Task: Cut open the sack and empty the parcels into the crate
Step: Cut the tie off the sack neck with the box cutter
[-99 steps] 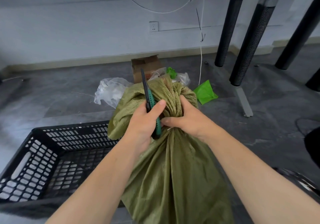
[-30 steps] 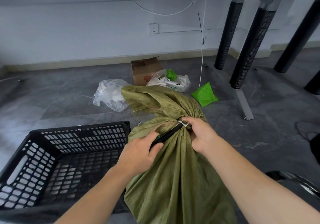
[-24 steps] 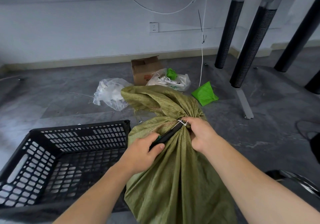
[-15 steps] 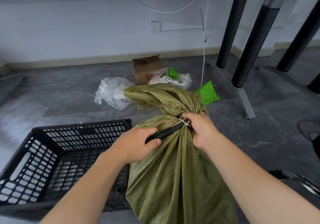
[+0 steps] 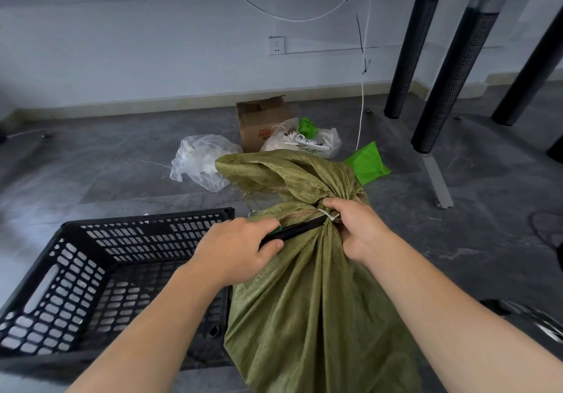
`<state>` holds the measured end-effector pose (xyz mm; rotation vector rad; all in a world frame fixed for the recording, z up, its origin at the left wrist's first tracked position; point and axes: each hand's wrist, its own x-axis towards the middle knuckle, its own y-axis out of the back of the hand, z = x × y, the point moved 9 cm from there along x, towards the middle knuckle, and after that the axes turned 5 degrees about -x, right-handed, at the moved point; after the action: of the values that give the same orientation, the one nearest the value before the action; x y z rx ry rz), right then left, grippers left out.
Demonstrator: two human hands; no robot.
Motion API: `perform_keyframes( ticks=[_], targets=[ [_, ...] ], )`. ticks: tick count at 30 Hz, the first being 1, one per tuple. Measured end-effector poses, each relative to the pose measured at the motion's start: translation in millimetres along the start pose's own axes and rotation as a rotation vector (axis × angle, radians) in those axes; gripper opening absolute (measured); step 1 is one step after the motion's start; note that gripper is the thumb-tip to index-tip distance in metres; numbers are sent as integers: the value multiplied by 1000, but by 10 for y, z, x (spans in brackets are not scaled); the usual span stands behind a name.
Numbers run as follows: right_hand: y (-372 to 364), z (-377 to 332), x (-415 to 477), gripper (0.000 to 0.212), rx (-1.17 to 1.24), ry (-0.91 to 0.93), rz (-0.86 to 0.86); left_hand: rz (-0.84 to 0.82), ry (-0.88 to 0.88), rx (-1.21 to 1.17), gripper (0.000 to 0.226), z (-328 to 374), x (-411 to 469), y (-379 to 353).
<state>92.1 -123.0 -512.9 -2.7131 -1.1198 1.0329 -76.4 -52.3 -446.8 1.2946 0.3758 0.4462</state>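
Bottom of the frame first: the green woven sack (image 5: 320,301) stands lower centre, looking pretty full, right up against the near corner of the black crate (image 5: 146,219). The crate sits lower left with nothing I can see in it. The parcels aren't visible at all, presumably they're inside the sack.

Mid frame is where the work is. The left hand (image 5: 237,252) has its fingers curled round the handle of a utility knife (image 5: 292,231), thumb along the side, tip pointing right toward the neck. The right hand (image 5: 356,228) is bunched round the gathered neck, fingers wrapped into the fabric right next to the white zip tie (image 5: 329,216). The blade tip looks to be at that tie, can't tell if it's actually hooked under.

So I'd call this step cutting the tie, not slashing the cloth. My two cents: get the edge under the tie with the sharp side facing away from the sack. Pull away from the right knuckles, because they're just beside the blade and a slip goes straight into them. Keep the neck pulled taut so the tie stands off the weave. Short firm pull, no sawing.

Just beyond, the sack's loose top flops left. Further up on the floor there's a clear plastic bag (image 5: 201,161), a cardboard box (image 5: 262,121) and a bright green bag (image 5: 367,162). Black table legs (image 5: 451,73) are upper right, and a wall socket (image 5: 276,45) is top centre
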Motion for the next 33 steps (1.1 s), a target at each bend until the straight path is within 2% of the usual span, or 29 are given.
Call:
perform_keyframes(
  ticks=[1,2,5,7,10,15,19,23,30,33],
  targets=[
    [2,26,10,71,1,-21,3,11,1,-20,32,0,-5,-36],
    [6,46,16,69,-4,-35,10,19,5,-44,33,-3,-11,-82],
    [1,102,-23,26,0,-62,9,36,46,-116,40,-27,-23,-224],
    [-17,161,-44,15,38,-79,-15,50,69,-157,42,-39,-22,-297],
    [-44,237,-37,24,113,-86,-21,74,93,-279,37,-33,-28,-383],
    [-30,280,-3,26,187,-73,2,66,141,-532,17,10,-21,-497],
    [8,227,-4,31,210,-30,53,55,185,-676,14,49,-4,-530],
    [-23,80,-35,42,225,78,22,-10,229,-781,16,81,33,-506],
    [-97,38,-63,77,317,85,-93,-64,261,-688,19,72,160,-330],
    [-144,-34,-89,64,316,143,-167,-74,279,-679,20,78,181,-278]
  ],
)
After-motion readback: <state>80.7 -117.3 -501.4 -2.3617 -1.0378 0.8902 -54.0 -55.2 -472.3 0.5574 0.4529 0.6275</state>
